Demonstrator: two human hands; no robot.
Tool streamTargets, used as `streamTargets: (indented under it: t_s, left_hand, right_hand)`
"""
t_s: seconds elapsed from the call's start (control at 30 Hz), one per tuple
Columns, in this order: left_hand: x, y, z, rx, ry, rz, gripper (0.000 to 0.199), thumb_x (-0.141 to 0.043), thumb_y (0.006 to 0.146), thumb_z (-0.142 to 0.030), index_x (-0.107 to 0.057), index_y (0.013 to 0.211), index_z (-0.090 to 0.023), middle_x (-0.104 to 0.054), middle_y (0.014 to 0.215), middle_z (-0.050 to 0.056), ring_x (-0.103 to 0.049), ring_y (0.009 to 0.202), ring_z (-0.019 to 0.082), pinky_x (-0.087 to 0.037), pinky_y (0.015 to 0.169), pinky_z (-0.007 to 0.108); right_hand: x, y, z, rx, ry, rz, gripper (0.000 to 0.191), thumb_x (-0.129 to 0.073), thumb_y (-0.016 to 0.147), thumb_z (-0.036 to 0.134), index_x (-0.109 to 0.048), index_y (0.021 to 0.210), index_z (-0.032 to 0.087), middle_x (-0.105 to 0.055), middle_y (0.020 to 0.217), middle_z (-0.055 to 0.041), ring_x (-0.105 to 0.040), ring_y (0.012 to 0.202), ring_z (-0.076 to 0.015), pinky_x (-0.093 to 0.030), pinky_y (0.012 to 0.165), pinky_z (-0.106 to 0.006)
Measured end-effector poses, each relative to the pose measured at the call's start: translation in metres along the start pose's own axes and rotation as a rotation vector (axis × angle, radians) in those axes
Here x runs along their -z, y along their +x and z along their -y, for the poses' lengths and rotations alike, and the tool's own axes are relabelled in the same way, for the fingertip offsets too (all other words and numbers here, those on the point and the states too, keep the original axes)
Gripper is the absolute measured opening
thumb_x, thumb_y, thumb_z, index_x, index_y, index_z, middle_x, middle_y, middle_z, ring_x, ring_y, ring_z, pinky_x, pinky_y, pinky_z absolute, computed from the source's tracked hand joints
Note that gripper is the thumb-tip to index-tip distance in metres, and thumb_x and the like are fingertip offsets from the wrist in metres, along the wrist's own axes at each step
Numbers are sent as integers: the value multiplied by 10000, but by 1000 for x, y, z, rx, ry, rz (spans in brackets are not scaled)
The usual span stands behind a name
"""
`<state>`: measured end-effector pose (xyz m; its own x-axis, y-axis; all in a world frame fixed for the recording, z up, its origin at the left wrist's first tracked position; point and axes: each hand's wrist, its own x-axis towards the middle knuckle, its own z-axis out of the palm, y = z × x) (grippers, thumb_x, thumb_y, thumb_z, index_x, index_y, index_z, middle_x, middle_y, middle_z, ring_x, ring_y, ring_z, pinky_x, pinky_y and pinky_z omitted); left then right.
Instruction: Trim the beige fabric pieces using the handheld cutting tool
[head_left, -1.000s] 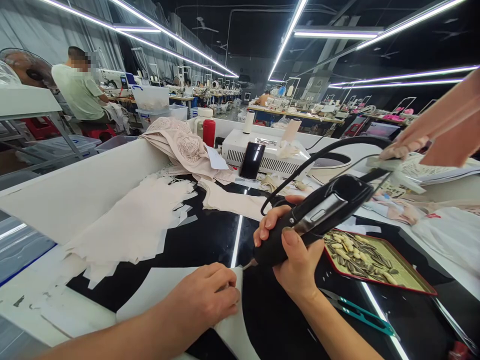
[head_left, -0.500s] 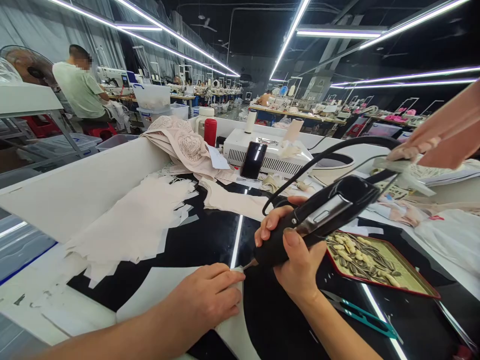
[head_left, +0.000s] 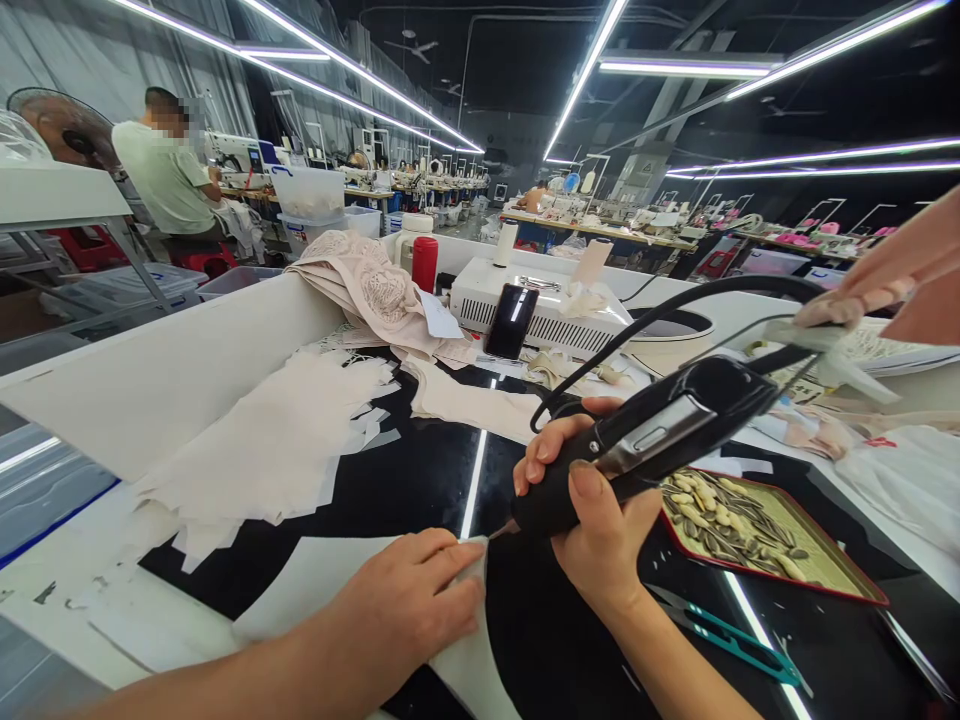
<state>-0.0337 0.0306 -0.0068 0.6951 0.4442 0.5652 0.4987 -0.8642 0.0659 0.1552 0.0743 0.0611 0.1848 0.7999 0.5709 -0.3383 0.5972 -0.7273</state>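
My left hand [head_left: 420, 595] presses its closed fingers on the edge of a white fabric piece [head_left: 315, 580] on the black tabletop. My right hand [head_left: 600, 500] wraps round a black corded handheld tool [head_left: 660, 425], tilted with its thin metal tip down to the left. That tip is at the fabric edge, close by my left fingertips; whether it touches the fabric I cannot tell. A black cable [head_left: 637, 315] loops from the tool's rear, where peach material [head_left: 900, 265] is bunched with something clear.
A red-rimmed tray [head_left: 817, 545] of peanuts and seeds lies right of my right hand, with teal thread snips [head_left: 739, 640] below it. Stacked pale fabric pieces [head_left: 277, 440] lie left. Behind are a phone [head_left: 511, 320], a vented white box [head_left: 465, 290] and a red bottle [head_left: 424, 265].
The tool's rear end and the bunched peach material have shifted slightly right and down. Both hands keep nearly the same place, and the tip stays by the fabric edge.
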Motion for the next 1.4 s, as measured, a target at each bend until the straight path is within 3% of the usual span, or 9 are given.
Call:
streamTargets:
  t_s: [0.27,0.6,0.8,1.4]
  left_hand:
    - [-2,3,-2,-37,105,-49,275,-466,1153,-264,-689,1192,-107,-784,1198,64,-728,1002,166,-592,888,296]
    - [-5,3,-1,-53,133,-62,293,-525,1138,-314,-716,1148,-92,-785,1170,70,-719,1008,161,-555,938,286]
    - [-8,2,0,-60,136,-77,385,-411,1172,-291,-730,1133,-79,-784,1169,67,-717,1017,160,-544,957,280]
    - [-12,1,-3,-81,192,-83,341,-439,1160,-235,-737,1136,-71,-789,1175,69,-715,1046,155,-563,966,273]
  right_hand:
    - [0,-1,0,12,-6,7,381,-808,898,342,-593,1207,286,-645,821,48,-620,619,-131,-568,516,-278]
    - [-4,4,6,24,5,-34,369,-820,873,365,-615,1172,298,-649,788,51,-612,600,-137,-540,490,-265]
    - [-6,2,3,17,-4,-26,382,-817,878,366,-608,1188,285,-650,786,47,-614,599,-140,-542,487,-270]
    - [-10,2,-1,6,-16,-28,346,-806,891,327,-605,1171,289,-654,767,52,-618,596,-140,-544,493,-269]
